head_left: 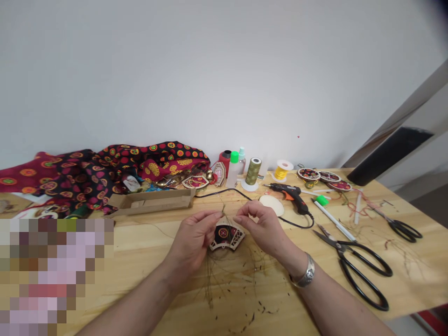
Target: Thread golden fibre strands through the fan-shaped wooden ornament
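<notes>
My left hand (194, 238) and my right hand (263, 224) meet over a small fan-shaped wooden ornament (227, 236) faced with dark patterned cloth. Both hands pinch thin olive-green thread (224, 210) just above the ornament's top edge, fingers pressed together. Loose strands of the same thread (210, 280) trail down across the wooden table (140, 261) toward me. A silver bracelet (305, 271) sits on my right wrist.
Large black scissors (360, 266) lie to the right, a second pair (402, 227) farther right. A black glue gun (290, 192), white pen (332, 219), thread spools (252, 171), bottles (234, 169), a cardboard box (150, 201) and patterned fabric (105, 170) line the back.
</notes>
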A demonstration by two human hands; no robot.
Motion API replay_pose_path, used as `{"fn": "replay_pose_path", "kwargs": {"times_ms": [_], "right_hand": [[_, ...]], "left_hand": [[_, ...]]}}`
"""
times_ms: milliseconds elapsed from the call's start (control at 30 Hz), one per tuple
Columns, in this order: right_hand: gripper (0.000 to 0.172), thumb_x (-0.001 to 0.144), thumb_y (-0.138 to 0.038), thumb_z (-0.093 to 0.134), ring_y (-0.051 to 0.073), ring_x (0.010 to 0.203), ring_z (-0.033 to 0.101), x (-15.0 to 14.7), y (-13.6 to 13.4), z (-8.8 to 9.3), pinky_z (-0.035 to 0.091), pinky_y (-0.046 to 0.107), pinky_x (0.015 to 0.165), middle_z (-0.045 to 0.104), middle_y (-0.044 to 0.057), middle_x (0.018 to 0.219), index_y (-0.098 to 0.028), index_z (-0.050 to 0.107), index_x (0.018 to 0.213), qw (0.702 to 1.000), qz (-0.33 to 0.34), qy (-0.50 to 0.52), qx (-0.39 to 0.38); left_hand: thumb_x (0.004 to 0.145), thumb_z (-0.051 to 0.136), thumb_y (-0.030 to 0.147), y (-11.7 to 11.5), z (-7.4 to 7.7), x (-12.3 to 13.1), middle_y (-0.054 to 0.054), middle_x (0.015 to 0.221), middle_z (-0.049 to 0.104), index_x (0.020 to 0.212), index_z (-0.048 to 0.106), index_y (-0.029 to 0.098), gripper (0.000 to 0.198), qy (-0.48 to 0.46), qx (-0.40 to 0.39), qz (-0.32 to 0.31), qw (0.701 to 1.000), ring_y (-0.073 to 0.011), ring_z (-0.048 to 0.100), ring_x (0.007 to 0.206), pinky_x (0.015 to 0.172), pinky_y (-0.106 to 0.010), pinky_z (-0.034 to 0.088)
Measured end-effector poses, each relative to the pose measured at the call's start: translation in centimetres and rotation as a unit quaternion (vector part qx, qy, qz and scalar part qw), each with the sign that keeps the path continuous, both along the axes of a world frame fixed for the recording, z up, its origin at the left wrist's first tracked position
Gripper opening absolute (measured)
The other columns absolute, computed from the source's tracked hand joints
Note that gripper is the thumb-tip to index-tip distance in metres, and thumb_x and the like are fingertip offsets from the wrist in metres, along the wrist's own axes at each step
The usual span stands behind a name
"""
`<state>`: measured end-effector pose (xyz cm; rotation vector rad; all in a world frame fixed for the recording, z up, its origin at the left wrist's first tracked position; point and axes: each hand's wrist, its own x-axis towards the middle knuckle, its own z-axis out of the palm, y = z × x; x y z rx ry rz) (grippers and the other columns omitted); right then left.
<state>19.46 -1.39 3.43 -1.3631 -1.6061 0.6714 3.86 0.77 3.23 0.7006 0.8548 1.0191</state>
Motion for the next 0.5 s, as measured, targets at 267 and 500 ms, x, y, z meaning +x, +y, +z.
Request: {"fn": "replay_pose_path", "kwargs": {"times_ms": [267,500], "right_hand": [[0.016,0.079,-0.024,0.051,0.014,0.071,0.056,0.13,0.31,0.07,0.043,0.027,0.069,0.063,0.002,0.073,-0.016,0.063,0.073,0.992,0.026,0.096,-0.079],[0.019,0.074,-0.022,0.055,0.016,0.081,0.061,0.07,0.41,-0.13,0.045,0.031,0.077,0.068,0.005,0.089,-0.016,0.067,0.087,0.967,0.094,0.141,-0.191]], "left_hand": [[0.064,0.07,0.022,0.04,-0.19,-0.21,0.011,0.039,0.031,0.063,0.061,0.012,0.013,-0.001,0.009,-0.004,1.0,-0.0012,0.02,0.036,0.036,-0.015,0.016],[0.062,0.07,0.022,0.18,-0.34,-0.33,0.011,0.041,0.029,0.061,0.059,0.012,0.015,-0.005,0.002,-0.003,1.0,-0.0013,0.019,0.037,0.035,-0.015,0.015]]}}
